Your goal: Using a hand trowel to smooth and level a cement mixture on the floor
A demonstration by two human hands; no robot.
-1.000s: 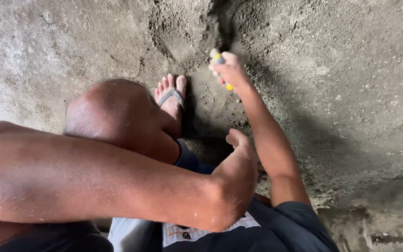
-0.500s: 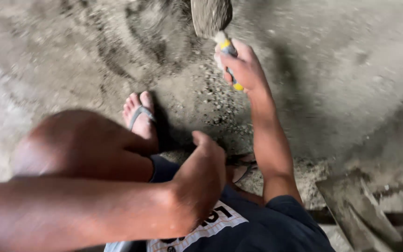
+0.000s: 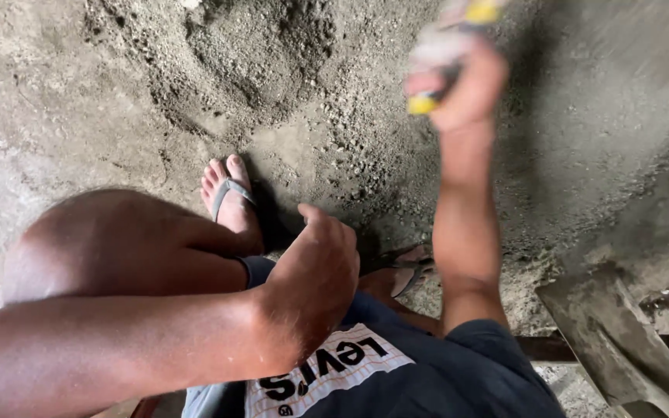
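Observation:
My right hand (image 3: 466, 85) is raised at the top right, blurred by motion, and gripped around a trowel handle (image 3: 426, 102) with yellow ends. The trowel's blade is out of view above the frame. My left arm lies across my bent knee (image 3: 118, 240). My left hand (image 3: 311, 279) hangs off it with curled fingers and holds nothing. It is nearest to my dark shorts and my foot in a grey sandal (image 3: 230, 201).
A heap of grey sandy mortar (image 3: 265, 54) with a hollow in it lies on the concrete floor ahead of my feet. My other sandalled foot (image 3: 408, 267) shows under the right arm. A dirty shovel blade (image 3: 605, 333) rests at the lower right.
My right hand has swung the trowel up and away, so the blade has left the frame. The view has dropped closer to the mortar heap and the shovel. My left hand has stayed on the knee.

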